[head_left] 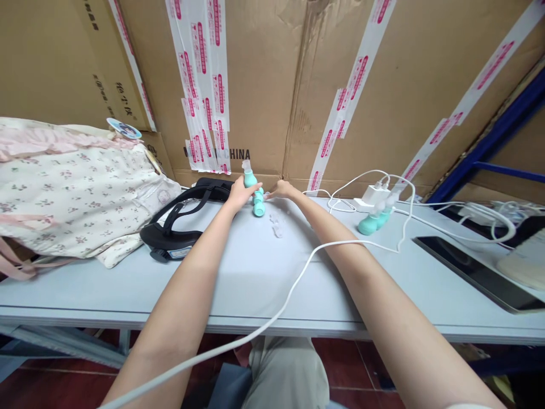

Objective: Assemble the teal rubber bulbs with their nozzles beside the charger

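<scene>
Head view: pinches a teal bottle (250, 179) with the left hand (240, 195), near the middle of the tabletop's (255, 284) far edge, clear tip (246, 165) upward and leaning slightly left. Holds the right hand (280, 189) just beside the bottle's lower part, with fingers bent close together; cannot tell whether pinching anything. Shows small clear pieces (277, 232) nearer the body, short of the tabletop's centre. Includes a black headset (170, 240) and floral bag (76, 193) toward the far left corner, two teal bottles (368, 224) beside a white adapter (373, 196) toward the far right corner.
</scene>
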A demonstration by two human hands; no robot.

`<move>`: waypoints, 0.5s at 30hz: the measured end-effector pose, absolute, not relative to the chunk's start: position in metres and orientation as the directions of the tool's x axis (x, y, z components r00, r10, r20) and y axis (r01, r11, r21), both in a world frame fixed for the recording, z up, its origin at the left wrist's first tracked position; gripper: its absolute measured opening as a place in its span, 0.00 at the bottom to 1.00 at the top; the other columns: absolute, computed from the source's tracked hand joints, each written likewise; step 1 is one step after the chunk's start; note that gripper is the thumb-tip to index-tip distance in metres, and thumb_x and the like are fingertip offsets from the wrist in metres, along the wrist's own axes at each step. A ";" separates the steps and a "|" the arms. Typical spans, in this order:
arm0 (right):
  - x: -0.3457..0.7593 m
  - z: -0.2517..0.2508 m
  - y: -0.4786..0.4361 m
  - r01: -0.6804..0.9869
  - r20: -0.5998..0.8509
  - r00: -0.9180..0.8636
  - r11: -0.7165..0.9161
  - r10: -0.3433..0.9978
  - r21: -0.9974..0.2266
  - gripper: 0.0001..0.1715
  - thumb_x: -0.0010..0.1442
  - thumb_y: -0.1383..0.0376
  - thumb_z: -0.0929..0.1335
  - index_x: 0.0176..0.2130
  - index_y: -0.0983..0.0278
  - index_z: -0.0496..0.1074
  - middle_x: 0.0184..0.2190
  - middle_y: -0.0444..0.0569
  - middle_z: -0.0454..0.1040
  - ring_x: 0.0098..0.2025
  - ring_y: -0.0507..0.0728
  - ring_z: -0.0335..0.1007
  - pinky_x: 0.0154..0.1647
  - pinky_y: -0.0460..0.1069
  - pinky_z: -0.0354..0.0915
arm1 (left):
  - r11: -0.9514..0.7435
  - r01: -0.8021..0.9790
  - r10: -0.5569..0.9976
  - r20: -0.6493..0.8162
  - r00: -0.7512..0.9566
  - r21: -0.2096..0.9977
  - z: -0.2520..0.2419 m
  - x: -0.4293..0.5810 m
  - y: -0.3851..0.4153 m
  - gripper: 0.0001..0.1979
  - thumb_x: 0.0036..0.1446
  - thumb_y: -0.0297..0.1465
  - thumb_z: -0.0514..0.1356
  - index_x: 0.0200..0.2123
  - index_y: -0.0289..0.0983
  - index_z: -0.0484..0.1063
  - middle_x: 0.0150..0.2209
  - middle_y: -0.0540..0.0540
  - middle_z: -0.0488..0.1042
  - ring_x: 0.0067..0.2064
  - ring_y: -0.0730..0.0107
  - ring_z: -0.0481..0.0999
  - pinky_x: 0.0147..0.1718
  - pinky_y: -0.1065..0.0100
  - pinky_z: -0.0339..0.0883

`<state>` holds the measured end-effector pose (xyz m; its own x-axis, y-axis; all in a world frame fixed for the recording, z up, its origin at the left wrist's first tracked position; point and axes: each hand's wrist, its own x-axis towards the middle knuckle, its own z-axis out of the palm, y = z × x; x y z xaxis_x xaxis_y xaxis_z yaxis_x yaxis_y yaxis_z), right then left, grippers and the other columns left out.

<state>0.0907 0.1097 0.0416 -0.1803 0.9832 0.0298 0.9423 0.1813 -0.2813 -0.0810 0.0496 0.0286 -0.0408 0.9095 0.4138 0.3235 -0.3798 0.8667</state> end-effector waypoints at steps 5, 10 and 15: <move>0.088 0.043 0.122 0.904 -0.100 -0.251 0.196 0.963 -0.380 0.28 0.47 0.60 0.74 0.48 0.65 0.74 0.31 0.47 0.75 0.30 0.50 0.67 0.29 0.44 0.62 | -0.365 0.330 0.914 0.403 -0.051 0.870 0.029 -0.081 0.049 0.14 0.47 0.38 0.64 0.31 0.36 0.65 0.30 0.45 0.76 0.29 0.67 0.75 0.35 0.65 0.69; 0.093 0.046 0.126 0.891 -0.222 -0.300 0.189 0.928 -0.412 0.27 0.48 0.64 0.74 0.50 0.62 0.73 0.21 0.40 0.65 0.22 0.46 0.57 0.25 0.43 0.58 | -0.379 0.342 0.906 0.421 -0.054 0.860 0.028 -0.082 0.052 0.15 0.45 0.38 0.65 0.31 0.37 0.65 0.29 0.47 0.75 0.29 0.66 0.75 0.35 0.64 0.69; 0.092 0.042 0.126 0.881 -0.223 -0.327 0.211 0.918 -0.424 0.37 0.48 0.55 0.73 0.56 0.61 0.68 0.29 0.44 0.71 0.25 0.47 0.63 0.27 0.43 0.62 | -0.370 0.320 0.912 0.406 -0.051 0.872 0.027 -0.082 0.053 0.15 0.46 0.38 0.65 0.32 0.37 0.65 0.30 0.46 0.76 0.29 0.67 0.76 0.36 0.64 0.69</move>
<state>0.0920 0.1256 0.0422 -0.3270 0.9185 -0.2226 0.8809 0.2109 -0.4237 -0.0824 0.0525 0.0271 -0.0505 0.9124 0.4061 0.3204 -0.3704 0.8719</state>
